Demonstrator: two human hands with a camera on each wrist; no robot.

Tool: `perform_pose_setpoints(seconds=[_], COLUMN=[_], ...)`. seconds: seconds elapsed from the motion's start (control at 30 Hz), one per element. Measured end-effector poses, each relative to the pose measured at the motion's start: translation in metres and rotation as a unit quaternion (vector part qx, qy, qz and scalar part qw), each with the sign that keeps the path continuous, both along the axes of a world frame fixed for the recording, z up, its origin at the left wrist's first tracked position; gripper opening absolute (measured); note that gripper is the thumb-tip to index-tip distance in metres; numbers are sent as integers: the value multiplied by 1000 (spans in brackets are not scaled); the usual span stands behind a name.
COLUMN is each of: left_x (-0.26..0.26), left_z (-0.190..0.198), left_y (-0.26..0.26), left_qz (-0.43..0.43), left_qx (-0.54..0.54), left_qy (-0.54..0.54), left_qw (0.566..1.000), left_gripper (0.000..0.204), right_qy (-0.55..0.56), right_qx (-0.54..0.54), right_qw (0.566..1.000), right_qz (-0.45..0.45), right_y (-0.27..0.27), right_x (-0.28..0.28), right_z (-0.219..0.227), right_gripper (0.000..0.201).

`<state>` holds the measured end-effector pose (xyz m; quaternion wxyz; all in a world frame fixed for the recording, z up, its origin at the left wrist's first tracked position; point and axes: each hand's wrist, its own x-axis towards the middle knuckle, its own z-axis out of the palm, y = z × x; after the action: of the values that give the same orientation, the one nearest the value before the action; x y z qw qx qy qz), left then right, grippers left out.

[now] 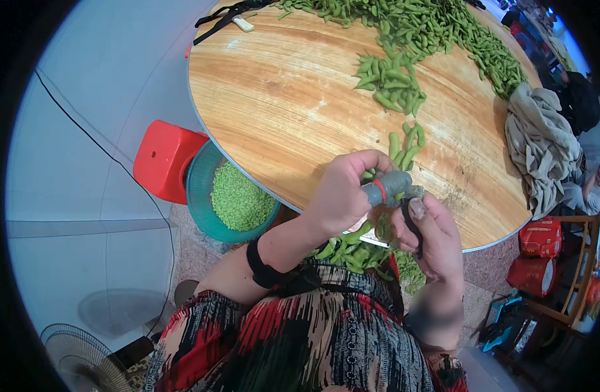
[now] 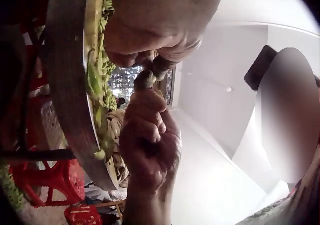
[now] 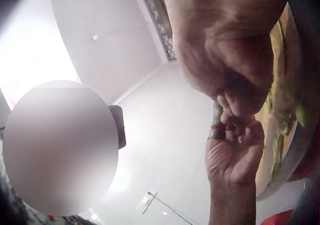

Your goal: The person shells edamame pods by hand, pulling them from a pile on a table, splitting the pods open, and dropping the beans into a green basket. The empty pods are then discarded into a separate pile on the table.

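Observation:
My left hand is curled at the table's near edge, a grey cover with a red band on its thumb. It pinches a green soybean pod, mostly hidden by the fingers. From the other side my right hand meets it, fingers curled in at the same pod; a dark strip runs along its thumb. In the left wrist view the right hand faces the left one, fingertips close together. The right wrist view shows the left hand below the right, its covered thumb raised.
Pods trail across the round wooden table from a large heap. More pods lie below the hands at my lap. A teal basin of shelled beans stands beside a red stool. A grey cloth hangs over the right edge.

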<state>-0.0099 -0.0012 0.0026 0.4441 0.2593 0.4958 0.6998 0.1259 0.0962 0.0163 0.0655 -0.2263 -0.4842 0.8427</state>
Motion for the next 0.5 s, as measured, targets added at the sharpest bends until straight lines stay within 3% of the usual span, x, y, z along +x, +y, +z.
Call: perform_pose_setpoints(seconds=[0.17,0.23,0.3,0.33,0.37,0.43,0.5], left_x=[1,-1,-3,-4,-3,1,3], left_z=[-10,-20,-23,-24,-23,-17,-12], left_y=[1,3,2,2,2,3,2], left_qz=[-30,-76,-104,-132,-132,-79,-62], left_qx=[-27,46,59,73,72,28,-25], left_qy=[-20,-83,-118,-152,-153,22,84], left_qw=[999,993,986,977,977,996,994], left_gripper=[7,7,8,10,10,13,15], right_qy=[9,18,47,46,40,34,-15], right_qx=[-52,-83,-186,-187,-179,-169,42], right_qw=[999,996,981,981,983,985,998], right_qz=[-1,5,27,27,13,-3,-37], right_y=[2,4,6,6,5,4,3], right_x=[0,1,1,1,1,0,-2], right_z=[-5,-7,-7,-8,-9,-13,-20], right_gripper=[19,19,18,18,16,15,12])
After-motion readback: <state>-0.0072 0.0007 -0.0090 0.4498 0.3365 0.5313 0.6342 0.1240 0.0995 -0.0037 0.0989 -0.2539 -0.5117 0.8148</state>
